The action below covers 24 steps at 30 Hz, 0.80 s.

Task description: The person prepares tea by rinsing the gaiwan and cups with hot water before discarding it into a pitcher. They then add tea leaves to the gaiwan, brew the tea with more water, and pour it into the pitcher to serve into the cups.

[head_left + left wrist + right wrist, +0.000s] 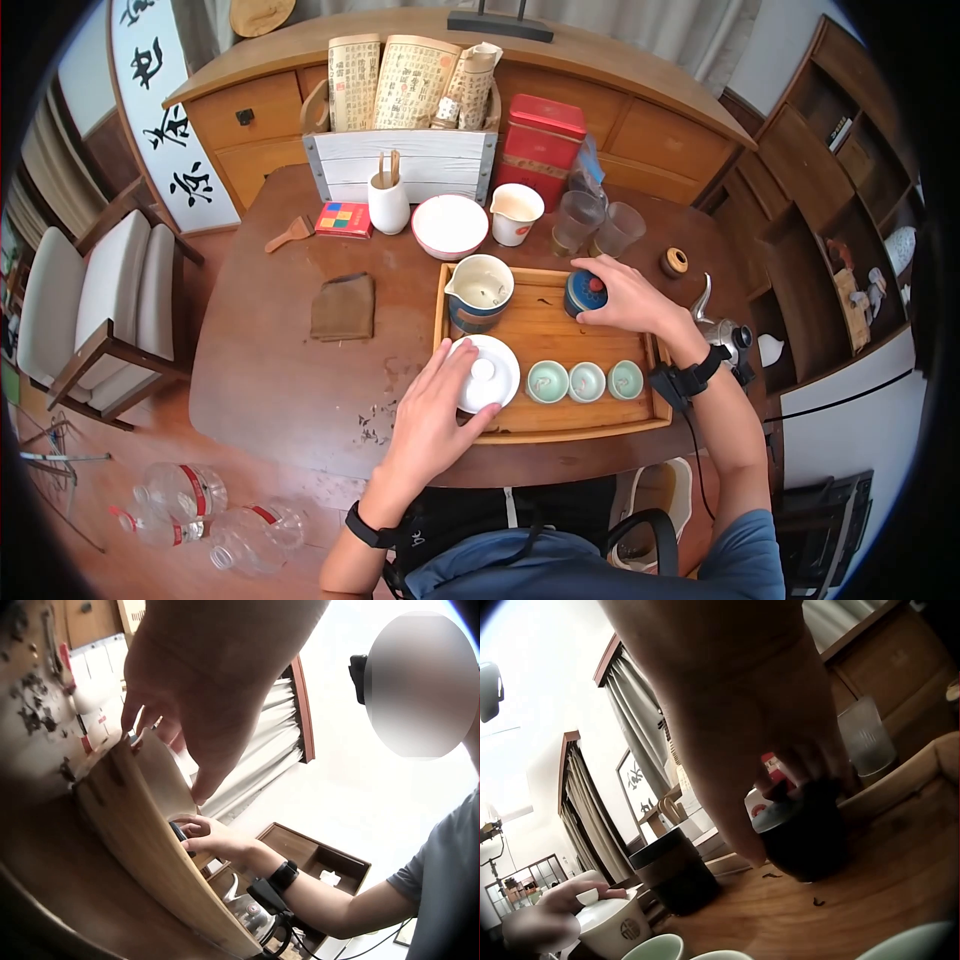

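On the near left of the bamboo tray [560, 432] sits a white gaiwan [499, 372] with its knobbed lid on. My left hand [432, 425] spans its left side, thumb at the near rim and fingers at the far side. At the tray's far right, my right hand [632, 300] grips a small dark blue jar [578, 292] with a red knob on its lid; fingers and thumb come down around it, as the right wrist view also shows. A dark-banded pitcher [480, 298] stands between them at the back. Three pale green cups [587, 382] line the tray's front.
Behind the tray are a white bowl [450, 226], a white cup with a spout [516, 213], glass tumblers [618, 230] and a red tin [540, 150]. A folded brown cloth [343, 307] lies left. A metal kettle [725, 335] stands right, near a black cable. Tea leaves [372, 425] are scattered near the table edge.
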Tool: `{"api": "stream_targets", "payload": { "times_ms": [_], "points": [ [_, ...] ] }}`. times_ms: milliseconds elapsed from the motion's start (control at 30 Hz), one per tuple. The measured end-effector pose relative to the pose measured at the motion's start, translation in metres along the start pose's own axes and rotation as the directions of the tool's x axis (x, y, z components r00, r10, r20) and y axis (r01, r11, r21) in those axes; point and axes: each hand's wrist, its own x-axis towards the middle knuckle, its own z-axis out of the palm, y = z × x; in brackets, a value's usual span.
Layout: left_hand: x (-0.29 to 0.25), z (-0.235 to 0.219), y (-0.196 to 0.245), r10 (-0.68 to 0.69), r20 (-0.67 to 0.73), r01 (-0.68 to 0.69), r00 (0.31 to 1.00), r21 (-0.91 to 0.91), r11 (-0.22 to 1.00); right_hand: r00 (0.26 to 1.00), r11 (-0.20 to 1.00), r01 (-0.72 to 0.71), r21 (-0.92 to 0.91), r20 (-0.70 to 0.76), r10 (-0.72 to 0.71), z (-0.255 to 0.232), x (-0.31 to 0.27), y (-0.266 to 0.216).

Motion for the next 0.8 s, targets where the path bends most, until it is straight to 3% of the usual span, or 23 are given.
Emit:
{"api": "stream_targets", "payload": {
  "times_ms": [67, 167, 367, 500, 633, 800],
  "points": [
    [0.0, 0.0, -0.001, 0.006, 0.002, -0.006, 1.0, -0.004, 1.0, 0.999, 1.0, -0.008, 0.001, 0.031, 0.008, -0.006, 0.002, -0.004],
    [0.001, 0.0, -0.001, 0.003, 0.006, -0.003, 1.0, -0.006, 1.0, 0.975, 0.983, 0.173, -0.059, -0.129, -0.179, -0.009, 0.008, -0.022],
    [0.002, 0.001, 0.0, -0.015, 0.018, 0.015, 1.0, -0.023, 1.0, 0.955, 0.938, 0.295, 0.184, -0.082, -0.284, 0.005, 0.037, -0.081],
    [0.003, -0.003, 0.006, -0.015, 0.015, 0.016, 1.0, -0.006, 1.0, 0.937, 0.891, 0.324, 0.318, 0.022, -0.349, 0.025, 0.068, -0.089],
    [0.0, -0.011, 0.004, -0.028, -0.002, 0.028, 1.0, -0.001, 1.0, 0.947, 0.847, 0.269, 0.459, 0.032, -0.319, 0.034, 0.071, -0.092],
    [-0.001, -0.012, -0.001, -0.049, -0.04, 0.049, 0.998, -0.005, 0.999, 0.951, 0.839, 0.28, 0.467, -0.017, -0.309, 0.041, 0.069, -0.087]
  ]
}}
